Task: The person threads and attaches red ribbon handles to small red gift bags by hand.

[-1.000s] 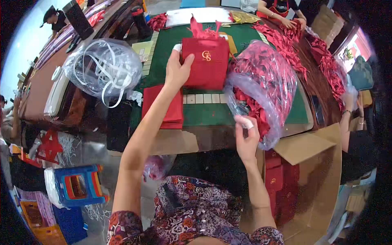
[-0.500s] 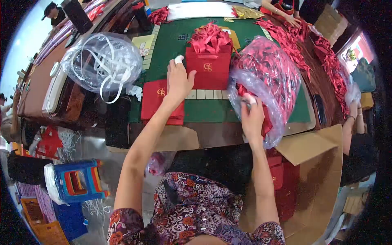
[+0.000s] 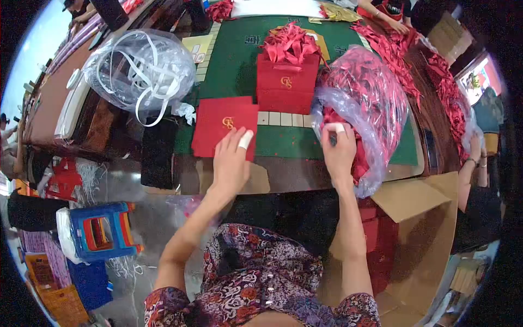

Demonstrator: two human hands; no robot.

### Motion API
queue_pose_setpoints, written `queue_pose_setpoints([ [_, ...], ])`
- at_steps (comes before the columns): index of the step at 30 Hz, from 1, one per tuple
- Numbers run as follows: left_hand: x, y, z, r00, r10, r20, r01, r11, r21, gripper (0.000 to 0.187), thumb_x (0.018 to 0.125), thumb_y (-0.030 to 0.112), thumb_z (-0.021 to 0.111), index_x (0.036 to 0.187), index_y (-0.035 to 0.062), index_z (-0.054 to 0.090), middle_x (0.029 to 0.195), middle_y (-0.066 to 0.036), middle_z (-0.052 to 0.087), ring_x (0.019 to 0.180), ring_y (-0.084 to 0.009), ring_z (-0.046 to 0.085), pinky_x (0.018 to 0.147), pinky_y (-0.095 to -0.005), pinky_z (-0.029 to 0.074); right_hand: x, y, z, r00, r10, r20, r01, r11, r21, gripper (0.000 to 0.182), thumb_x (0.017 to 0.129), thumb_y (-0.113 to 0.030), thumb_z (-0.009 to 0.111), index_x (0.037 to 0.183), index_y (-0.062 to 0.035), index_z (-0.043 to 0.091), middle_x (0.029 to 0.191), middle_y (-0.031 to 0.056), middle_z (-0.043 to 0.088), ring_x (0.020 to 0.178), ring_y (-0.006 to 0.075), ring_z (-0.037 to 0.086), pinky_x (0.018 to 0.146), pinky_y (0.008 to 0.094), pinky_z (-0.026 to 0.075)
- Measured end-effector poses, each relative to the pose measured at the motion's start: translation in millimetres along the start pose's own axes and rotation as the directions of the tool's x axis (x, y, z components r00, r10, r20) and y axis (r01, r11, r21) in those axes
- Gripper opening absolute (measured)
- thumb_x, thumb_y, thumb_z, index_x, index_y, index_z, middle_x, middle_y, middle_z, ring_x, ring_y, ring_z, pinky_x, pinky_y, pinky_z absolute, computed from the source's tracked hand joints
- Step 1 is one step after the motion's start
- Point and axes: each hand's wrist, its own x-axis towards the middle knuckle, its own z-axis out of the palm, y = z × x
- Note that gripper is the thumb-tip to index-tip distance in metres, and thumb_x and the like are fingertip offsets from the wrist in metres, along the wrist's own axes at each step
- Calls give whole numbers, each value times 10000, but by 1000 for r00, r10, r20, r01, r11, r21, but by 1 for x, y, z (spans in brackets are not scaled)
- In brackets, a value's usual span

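Observation:
A flat red paper bag with a gold monogram (image 3: 218, 114) lies on a stack near the front edge of the table. My left hand (image 3: 231, 161) rests on its lower part, fingers stretched over the paper, with a white wrap on one finger. At the mouth of a clear plastic bag full of red ribbons (image 3: 376, 92) is my right hand (image 3: 340, 152), its fingers curled together; what they pinch is hidden. Behind the stack stands an upright red gift bag (image 3: 286, 84), topped by a heap of red ribbon bows (image 3: 289, 43).
A clear bag of white cord (image 3: 147, 76) sits at the left. The green table mat (image 3: 234, 60) bears a row of pale tiles (image 3: 283, 118). An open cardboard box (image 3: 419, 245) holds red bags on my right. Other people's hands (image 3: 400, 26) handle ribbons across the table.
My left hand has come down from beside the upright bag onto the flat red bags. My right hand stays at the ribbon bag's mouth, its fingers more curled. The view has shifted slightly.

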Motion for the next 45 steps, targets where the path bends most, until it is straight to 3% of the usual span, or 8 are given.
queue_pose_setpoints([
  [6, -26, 65, 20, 985, 173, 22, -169, 979, -118, 615, 690, 83, 718, 1294, 52, 600, 1354, -153, 566, 1274, -343, 509, 1034, -470, 425, -25, -52, -24, 991, 27, 130, -73, 928, 365, 113, 864, 12, 680, 944, -32, 614, 923, 123, 643, 814, 266, 647, 699, 328, 510],
  [15, -46, 101, 27, 980, 190, 50, -160, 918, -363, 438, 766, 168, 761, 1151, -1, 639, 1146, -169, 614, 1160, -376, 555, 970, -455, 472, -63, -60, -25, 964, -53, 260, -17, 966, 260, 139, 821, -18, 718, 938, -41, 645, 895, 105, 642, 762, 268, 651, 654, 351, 523],
  [19, -37, 79, 9, 994, -103, 46, 112, 858, -502, 198, 855, 132, 723, 1024, 37, 686, 968, -168, 682, 922, -353, 661, 812, -416, 522, -73, -60, -23, 972, -46, 231, -18, 964, 265, 149, 807, -8, 723, 931, -44, 649, 891, 95, 643, 760, 254, 654, 654, 349, 528],
  [22, -18, 70, 2, 928, -253, 275, 366, 764, -531, 288, 965, 232, 628, 1084, -25, 683, 1022, -234, 696, 894, -365, 695, 787, -388, 534, -76, -74, -26, 968, -81, 237, 0, 948, 320, 181, 765, -9, 740, 909, -54, 639, 883, 101, 640, 790, 289, 652, 687, 376, 533],
  [23, -15, 67, 10, 935, -279, 218, 355, 720, -596, 310, 947, 279, 654, 1024, -19, 682, 853, -197, 691, 736, -314, 686, 681, -388, 536, -76, -76, -27, 964, -132, 232, 40, 930, 364, 192, 745, -24, 747, 897, -57, 635, 878, 105, 635, 798, 312, 644, 698, 396, 531],
  [33, -7, 55, 15, 808, -368, 460, 572, 304, -762, 150, 1014, 88, 556, 1071, -14, 650, 975, -60, 706, 896, -131, 682, 758, -276, 560, -74, -65, -39, 896, -167, 412, -98, 831, 548, 151, 865, -57, 732, 999, -42, 663, 983, 108, 680, 842, 251, 684, 724, 332, 542],
  [37, -10, 57, 12, 963, -227, 142, 267, 754, -600, 254, 901, 99, 717, 1127, 12, 640, 971, -127, 704, 856, -194, 706, 677, -302, 555, -50, -44, -48, 940, 201, 277, -261, 944, 202, 93, 930, -116, 678, 976, -35, 682, 848, 115, 669, 732, 204, 652, 680, 304, 507],
  [45, -6, 54, 23, 993, -98, 65, 115, 927, -357, 331, 817, 84, 757, 1123, 33, 642, 926, -150, 622, 797, -302, 639, 704, -399, 529, -4, 19, -12, 939, 292, 182, -220, 915, -337, 311, 905, -363, 701, 926, -54, 686, 847, 154, 698, 784, 359, 678, 699, 452, 507],
])
